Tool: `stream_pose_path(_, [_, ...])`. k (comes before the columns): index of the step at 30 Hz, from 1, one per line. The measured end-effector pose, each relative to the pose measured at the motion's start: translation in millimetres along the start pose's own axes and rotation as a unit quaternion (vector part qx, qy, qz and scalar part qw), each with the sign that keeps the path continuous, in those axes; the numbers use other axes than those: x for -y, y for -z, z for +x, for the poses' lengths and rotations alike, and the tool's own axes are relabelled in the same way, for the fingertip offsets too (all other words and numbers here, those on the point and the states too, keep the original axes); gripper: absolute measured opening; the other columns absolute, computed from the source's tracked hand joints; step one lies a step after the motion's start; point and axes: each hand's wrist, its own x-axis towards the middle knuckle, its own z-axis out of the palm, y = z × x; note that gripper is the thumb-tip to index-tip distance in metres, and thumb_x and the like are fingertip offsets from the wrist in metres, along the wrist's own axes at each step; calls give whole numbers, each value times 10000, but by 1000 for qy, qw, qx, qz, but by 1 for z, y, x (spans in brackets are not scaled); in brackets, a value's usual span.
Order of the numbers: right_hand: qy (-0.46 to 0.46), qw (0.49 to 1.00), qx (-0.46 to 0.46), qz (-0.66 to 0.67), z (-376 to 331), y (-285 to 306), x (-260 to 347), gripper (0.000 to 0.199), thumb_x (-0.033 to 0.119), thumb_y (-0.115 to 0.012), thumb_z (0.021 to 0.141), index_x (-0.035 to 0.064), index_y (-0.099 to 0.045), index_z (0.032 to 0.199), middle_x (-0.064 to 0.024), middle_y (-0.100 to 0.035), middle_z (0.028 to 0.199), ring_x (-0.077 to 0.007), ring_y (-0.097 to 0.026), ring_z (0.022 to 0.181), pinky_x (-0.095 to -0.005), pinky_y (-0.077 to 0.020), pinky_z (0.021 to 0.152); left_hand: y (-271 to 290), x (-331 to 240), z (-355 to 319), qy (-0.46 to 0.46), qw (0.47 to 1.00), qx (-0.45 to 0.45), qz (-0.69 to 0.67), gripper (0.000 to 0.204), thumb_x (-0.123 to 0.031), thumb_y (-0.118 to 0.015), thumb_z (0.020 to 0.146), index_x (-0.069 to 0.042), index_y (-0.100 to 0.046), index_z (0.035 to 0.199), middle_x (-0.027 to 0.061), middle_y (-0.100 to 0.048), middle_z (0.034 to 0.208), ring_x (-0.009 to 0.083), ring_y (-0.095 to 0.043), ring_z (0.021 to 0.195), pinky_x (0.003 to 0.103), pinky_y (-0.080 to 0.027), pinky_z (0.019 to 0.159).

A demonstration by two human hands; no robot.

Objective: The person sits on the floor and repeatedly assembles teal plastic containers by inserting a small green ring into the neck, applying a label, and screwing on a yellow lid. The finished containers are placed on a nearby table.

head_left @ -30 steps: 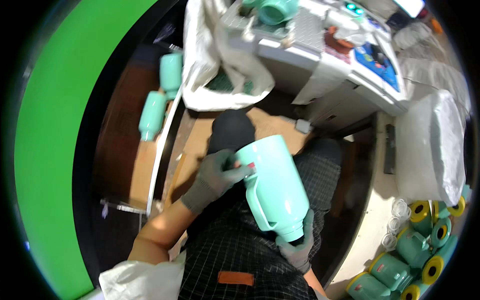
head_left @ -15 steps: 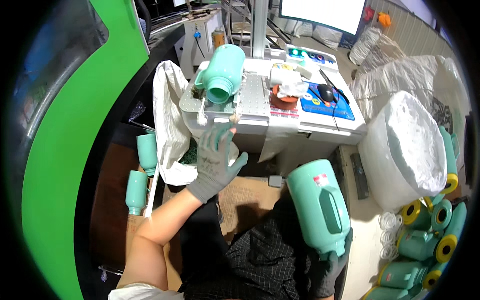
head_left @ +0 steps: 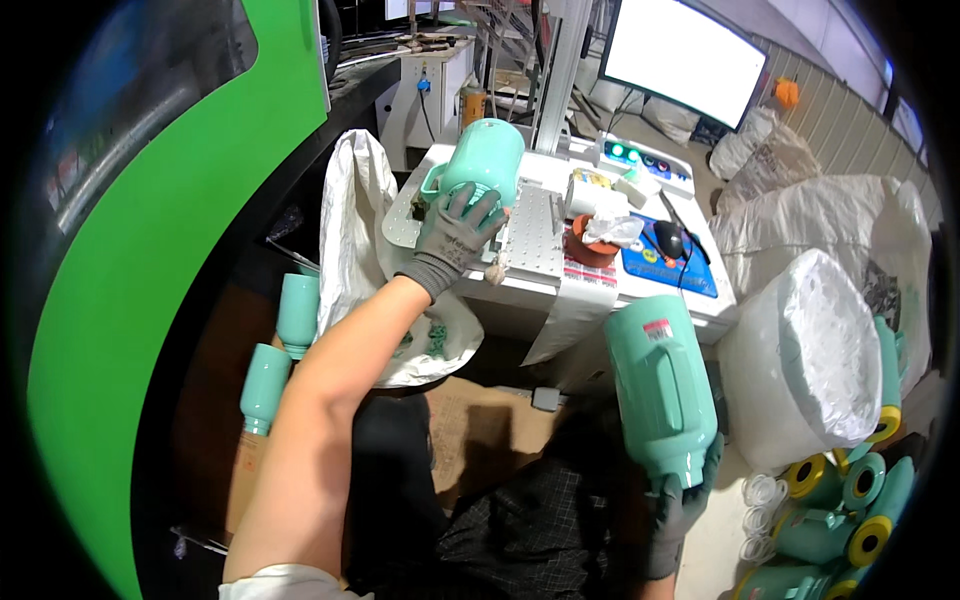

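My left hand (head_left: 452, 240), in a grey glove, reaches forward with its fingers curled over the neck of a mint-green jug (head_left: 490, 160). That jug lies on its side on a perforated metal plate (head_left: 535, 230), its neck toward me and its handle to the left. The glove hides the jug's mouth. At the lower right, my gloved right hand (head_left: 680, 515) grips a second mint-green jug (head_left: 660, 390) by its neck. This one is held neck down and slightly tilted, its handle facing me and a small red-and-white label near its base.
An open white sack (head_left: 355, 200) hangs left of the plate. Two more mint-green jugs (head_left: 298, 310) stand at the left. A tape roll (head_left: 590, 245), a computer mouse (head_left: 668, 237) and a monitor (head_left: 685, 60) are on the right, beyond a plastic-lined bin (head_left: 790, 360). Several yellow-rimmed jugs lie lower right.
My left hand has moved forward from the air in front of the plate onto the lying jug's neck. The right hand still holds its jug. The whole view has shifted and tilted.
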Motion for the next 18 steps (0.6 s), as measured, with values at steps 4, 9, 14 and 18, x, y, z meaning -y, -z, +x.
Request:
stream_pose_path(4, [125, 991, 23, -50, 51, -25, -11, 968, 190, -802, 837, -42, -271, 1612, -175, -359, 1639, -280, -416, 1451, -434, -353, 1195, 117, -22, -3, 55, 979, -134, -143, 638, -236, -739, 812, -210, -531, 1414, 104, -493, 1472, 360, -469, 1318, 534, -408, 1046])
stream_pose_path(9, [296, 927, 95, -210, 126, -120, -21, 939, 159, -853, 784, -34, -365, 1563, -226, -413, 1591, -339, -473, 1427, -424, -414, 1153, 290, -41, -86, 83, 905, -103, -404, 679, -400, -897, 732, -75, -613, 1255, 146, -690, 1098, 288, -679, 914, 425, -551, 832])
stream_pose_path(14, [427, 815, 115, -374, 151, -290, -26, 902, 409, -833, 795, 352, -397, 1583, -258, -389, 1597, -413, -722, 1024, -436, -617, 727, 282, -95, -166, 267, 718, 117, -632, 774, -404, -942, 688, -50, -592, 1280, 113, -659, 1172, 267, -631, 1017, 406, -516, 863])
stream_pose_path(18, [346, 768, 175, -509, 167, -363, -47, 891, 447, -782, 814, 364, -358, 1593, -245, -346, 1628, -356, -750, 877, -449, -615, 710, 268, -112, -199, 342, 633, 123, -684, 770, -347, -954, 687, -25, -606, 1294, 100, -648, 1150, 266, -637, 1047, 399, -522, 900])
